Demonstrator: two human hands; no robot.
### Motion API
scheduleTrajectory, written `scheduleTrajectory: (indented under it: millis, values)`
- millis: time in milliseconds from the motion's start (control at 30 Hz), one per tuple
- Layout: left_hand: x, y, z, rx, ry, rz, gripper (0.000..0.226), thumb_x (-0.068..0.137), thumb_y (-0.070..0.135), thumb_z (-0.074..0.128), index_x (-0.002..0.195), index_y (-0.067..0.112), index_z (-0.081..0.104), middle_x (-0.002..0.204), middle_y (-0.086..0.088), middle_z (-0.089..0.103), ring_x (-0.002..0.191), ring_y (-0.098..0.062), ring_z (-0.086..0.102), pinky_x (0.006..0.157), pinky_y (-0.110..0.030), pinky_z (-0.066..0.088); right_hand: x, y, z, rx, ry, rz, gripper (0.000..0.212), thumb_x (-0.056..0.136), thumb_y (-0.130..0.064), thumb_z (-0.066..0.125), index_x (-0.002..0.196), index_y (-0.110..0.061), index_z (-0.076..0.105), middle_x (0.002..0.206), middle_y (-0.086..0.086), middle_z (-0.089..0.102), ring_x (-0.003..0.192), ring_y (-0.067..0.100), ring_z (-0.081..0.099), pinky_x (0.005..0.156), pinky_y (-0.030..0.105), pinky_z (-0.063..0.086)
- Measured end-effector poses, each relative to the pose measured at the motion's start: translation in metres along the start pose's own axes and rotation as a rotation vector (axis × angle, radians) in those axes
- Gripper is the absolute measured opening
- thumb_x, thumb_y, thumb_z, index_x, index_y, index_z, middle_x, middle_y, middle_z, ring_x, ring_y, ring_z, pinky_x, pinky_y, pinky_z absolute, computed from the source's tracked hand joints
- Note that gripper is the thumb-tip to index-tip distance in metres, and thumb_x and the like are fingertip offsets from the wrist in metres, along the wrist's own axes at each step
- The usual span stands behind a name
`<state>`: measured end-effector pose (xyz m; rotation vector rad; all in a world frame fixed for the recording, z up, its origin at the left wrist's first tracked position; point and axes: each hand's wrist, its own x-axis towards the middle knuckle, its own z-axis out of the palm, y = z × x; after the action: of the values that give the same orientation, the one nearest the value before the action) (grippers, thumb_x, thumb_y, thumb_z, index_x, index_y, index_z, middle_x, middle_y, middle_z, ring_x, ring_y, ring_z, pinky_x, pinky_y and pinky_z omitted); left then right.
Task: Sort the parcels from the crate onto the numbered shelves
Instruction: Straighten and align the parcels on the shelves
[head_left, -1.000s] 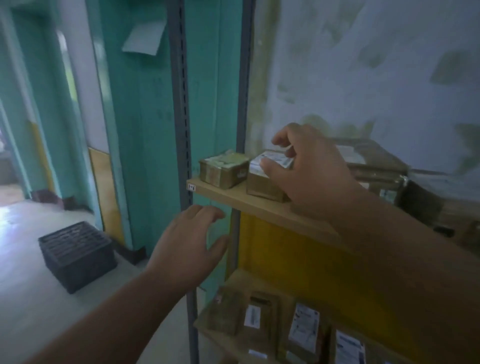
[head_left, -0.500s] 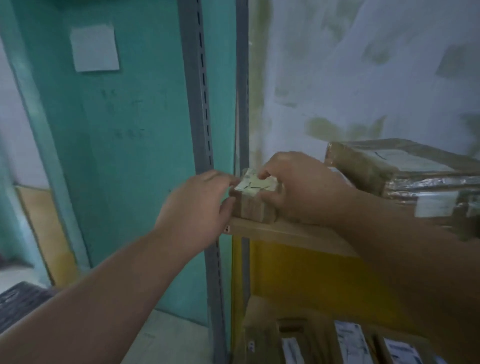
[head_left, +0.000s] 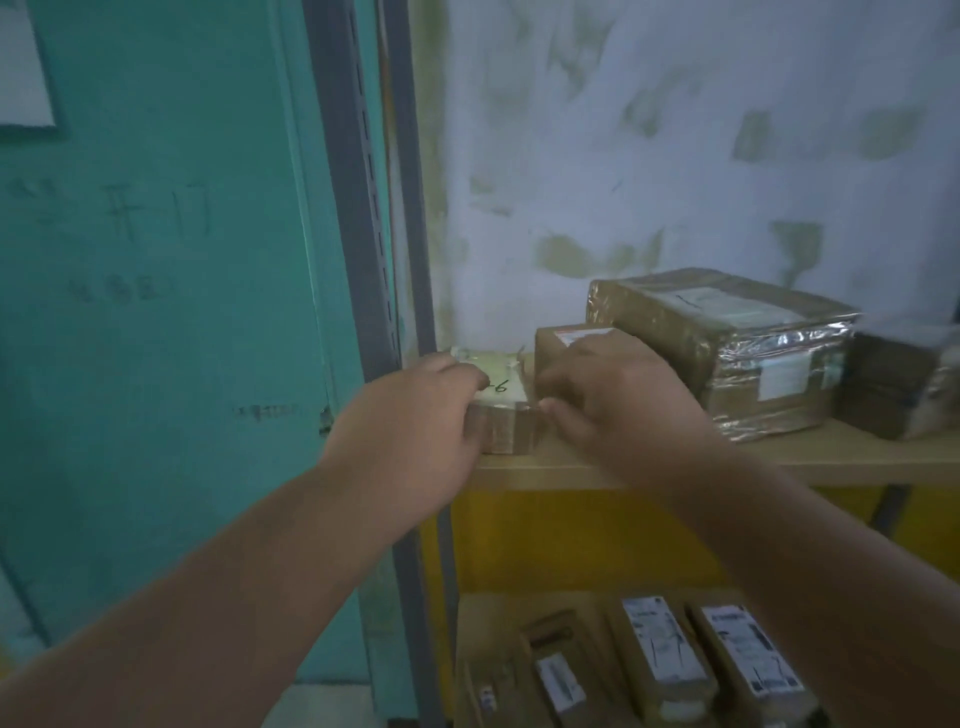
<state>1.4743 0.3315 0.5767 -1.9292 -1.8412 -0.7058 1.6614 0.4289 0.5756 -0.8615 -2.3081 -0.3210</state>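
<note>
Both hands are at the left end of the upper wooden shelf (head_left: 810, 460), on a small taped parcel (head_left: 501, 410) with a pale top marked with a handwritten "6"; the parcel sits on the shelf at its left front corner, hard against the grey slotted upright (head_left: 358, 218).

The left hand (head_left: 410, 441) wraps the parcel's left side, fingers curled over its top edge and gripping it; the right hand (head_left: 618, 402) lies at three o'clock of the parcel, thumb against the parcel's right front corner, fingers bent over the top of a second brown box (head_left: 563, 340); whether those fingers clamp that box or merely rest on it cannot be told.

The second brown box stands touching the small parcel at its two o'clock, bearing a white-and-red label; at three o'clock of that box stands a large film-wrapped parcel (head_left: 748, 358), close beside the right wrist; a further dark parcel (head_left: 904, 387) sits at the shelf's far right, partly cut off by the frame.

At twelve o'clock of the hands rises a white, blotched wall (head_left: 675, 130); at nine o'clock stands a teal door panel (head_left: 156, 312) with faint writing.

At six o'clock, below a yellow back panel (head_left: 571, 535), a lower shelf (head_left: 483, 618) carries several labelled parcels (head_left: 660, 649) laid side by side; both forearms cross in front of it and hide part of it.
</note>
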Motion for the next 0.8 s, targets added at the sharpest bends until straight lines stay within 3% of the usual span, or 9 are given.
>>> scheduleTrajectory:
  millis: [67,167,333,500,633,800]
  values:
    - [0.012,0.005,-0.007,-0.052,-0.005,0.062,0.034,0.097,0.036,0.054,0.131,0.030,0.059,0.126,0.014,0.058,0.101,-0.009,0.059,0.080,-0.025,0.044,-0.009,0.010,-0.009,-0.007,0.091,0.078,0.019,0.083,-0.023,0.077,0.099,-0.014,0.073,0.095,0.002,0.067,0.094,0.026,0.057,0.085,0.034,0.041]
    - [0.039,0.014,-0.009,-0.096,-0.055,0.148,0.035,0.096,0.041,0.057,0.130,0.034,0.060,0.123,0.015,0.058,0.082,-0.003,0.049,0.077,-0.024,0.037,-0.018,0.023,-0.023,-0.050,0.079,0.197,0.029,0.085,-0.025,0.076,0.111,-0.013,0.073,0.116,0.006,0.068,0.111,0.029,0.055,0.088,0.025,0.029]
    - [0.097,0.030,0.006,-0.043,-0.165,0.188,0.033,0.094,0.040,0.060,0.127,0.037,0.060,0.119,0.011,0.057,0.088,-0.010,0.051,0.075,-0.029,0.036,-0.022,0.039,-0.038,-0.112,-0.035,0.219,0.039,0.092,-0.037,0.067,0.126,-0.018,0.067,0.135,-0.001,0.059,0.128,0.028,0.047,0.107,0.037,0.032]
    - [0.142,0.043,0.024,-0.013,-0.395,0.194,0.044,0.094,0.052,0.058,0.136,0.036,0.056,0.139,0.002,0.055,0.121,-0.020,0.052,0.091,-0.032,0.039,-0.018,0.048,-0.042,-0.188,-0.097,0.208,0.038,0.094,-0.042,0.059,0.125,-0.019,0.065,0.133,0.002,0.058,0.121,0.025,0.045,0.103,0.038,0.032]
    - [0.155,0.044,0.028,-0.041,-0.486,0.189,0.041,0.091,0.053,0.063,0.127,0.033,0.066,0.127,0.006,0.063,0.116,-0.015,0.056,0.086,-0.028,0.039,-0.017,0.048,-0.035,-0.267,-0.160,0.209,0.034,0.100,-0.044,0.042,0.117,-0.024,0.064,0.128,-0.002,0.055,0.125,0.023,0.041,0.106,0.040,0.031]
    - [0.159,0.039,0.014,-0.051,-0.544,0.219,0.036,0.086,0.051,0.071,0.118,0.035,0.071,0.116,0.012,0.069,0.105,-0.011,0.062,0.093,-0.031,0.048,-0.019,0.036,-0.028,-0.195,-0.063,0.257,0.026,0.100,-0.036,0.049,0.119,-0.024,0.062,0.121,-0.001,0.056,0.113,0.022,0.052,0.099,0.038,0.036]
